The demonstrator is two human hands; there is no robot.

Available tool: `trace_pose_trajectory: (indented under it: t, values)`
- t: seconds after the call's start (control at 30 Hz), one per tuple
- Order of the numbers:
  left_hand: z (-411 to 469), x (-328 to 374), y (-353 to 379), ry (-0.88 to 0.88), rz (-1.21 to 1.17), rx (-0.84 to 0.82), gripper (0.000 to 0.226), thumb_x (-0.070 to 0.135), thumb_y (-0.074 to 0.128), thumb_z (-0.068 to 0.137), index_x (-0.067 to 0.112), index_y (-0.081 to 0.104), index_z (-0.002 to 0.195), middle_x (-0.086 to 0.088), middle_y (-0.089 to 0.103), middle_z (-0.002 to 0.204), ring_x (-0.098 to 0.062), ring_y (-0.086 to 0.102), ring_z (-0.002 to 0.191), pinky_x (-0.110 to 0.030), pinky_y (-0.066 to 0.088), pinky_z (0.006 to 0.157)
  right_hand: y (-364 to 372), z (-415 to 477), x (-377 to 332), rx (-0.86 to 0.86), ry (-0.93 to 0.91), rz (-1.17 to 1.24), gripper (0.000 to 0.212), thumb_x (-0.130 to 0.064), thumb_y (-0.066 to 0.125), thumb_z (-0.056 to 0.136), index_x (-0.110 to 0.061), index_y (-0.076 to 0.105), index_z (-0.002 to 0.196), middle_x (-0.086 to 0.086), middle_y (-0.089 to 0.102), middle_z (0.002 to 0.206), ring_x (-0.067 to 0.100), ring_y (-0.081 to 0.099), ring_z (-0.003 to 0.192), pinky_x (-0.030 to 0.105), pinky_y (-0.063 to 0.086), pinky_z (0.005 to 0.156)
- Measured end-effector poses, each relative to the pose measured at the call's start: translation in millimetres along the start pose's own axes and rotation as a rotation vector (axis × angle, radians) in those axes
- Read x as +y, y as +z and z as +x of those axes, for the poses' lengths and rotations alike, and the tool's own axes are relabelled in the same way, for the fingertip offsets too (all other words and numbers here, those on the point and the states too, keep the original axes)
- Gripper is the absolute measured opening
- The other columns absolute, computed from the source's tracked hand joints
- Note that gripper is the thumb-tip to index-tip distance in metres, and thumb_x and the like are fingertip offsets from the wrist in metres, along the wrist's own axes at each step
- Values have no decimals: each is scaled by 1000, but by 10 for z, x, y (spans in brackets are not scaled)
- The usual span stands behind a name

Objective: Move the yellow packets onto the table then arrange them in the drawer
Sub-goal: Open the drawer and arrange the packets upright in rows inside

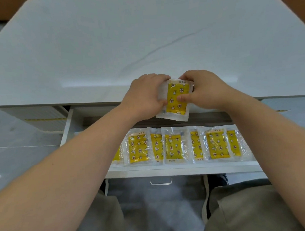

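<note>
the left hand and right hand pinch the long side edges of a yellow packet at the table front edge, its long axis pointing away from the person, directly beyond the open drawer and its row of packets.

Small print on yellow packets — too blurred, nothing legible.

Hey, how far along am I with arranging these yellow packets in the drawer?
Done: a row of overlapping yellow packets already lies across the open drawer. In hand: your left hand and right hand grip what looks like a small stack of packets above the table edge. Left: placing those; no other packets show on the tabletop.
</note>
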State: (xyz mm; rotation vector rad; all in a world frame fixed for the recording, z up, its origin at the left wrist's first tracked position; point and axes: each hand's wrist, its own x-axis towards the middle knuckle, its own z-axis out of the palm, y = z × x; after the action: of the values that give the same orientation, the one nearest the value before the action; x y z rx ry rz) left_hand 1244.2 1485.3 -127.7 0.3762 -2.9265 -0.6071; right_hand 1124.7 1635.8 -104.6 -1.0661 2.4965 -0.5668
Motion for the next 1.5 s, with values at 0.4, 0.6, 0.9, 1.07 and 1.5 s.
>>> trace_pose_trajectory:
  t: [0.4,0.6,0.9,1.07,1.5]
  values:
    - [-256,-10,151,-143,-59,-436,25,28,81,82,27,63,99,12,61,88,-3,55,77,-22,40,59,380,-240,41,-370,23,-34,27,-7,77,86,-22,63,104,-5,70,92,7,72,68,22,59,62]
    - [-266,-158,346,-362,-215,-560,29,16,84,81,19,66,104,0,68,95,-17,69,83,-34,62,72,808,-170,50,-359,72,-15,28,-21,76,88,-22,65,114,-4,69,99,10,66,82,26,55,70]
    - [-370,-223,557,-192,177,-496,39,42,79,80,24,55,104,1,61,102,-21,59,91,-33,46,69,1119,-166,144,-324,39,-154,47,-30,74,87,-20,56,129,5,61,121,22,59,101,31,50,80]
    - [-383,-184,517,-110,288,-475,56,47,79,79,22,52,121,-1,54,108,-25,60,100,-36,47,72,1039,-219,4,-311,17,-308,58,-30,72,88,-20,46,139,13,48,130,30,62,97,40,57,83]
    - [-753,-101,-123,99,359,-744,110,88,68,54,32,42,144,8,43,143,-18,33,137,-40,33,112,395,-666,-391,-696,-59,-616,96,-74,71,74,-20,34,145,8,38,139,27,47,122,40,47,96]
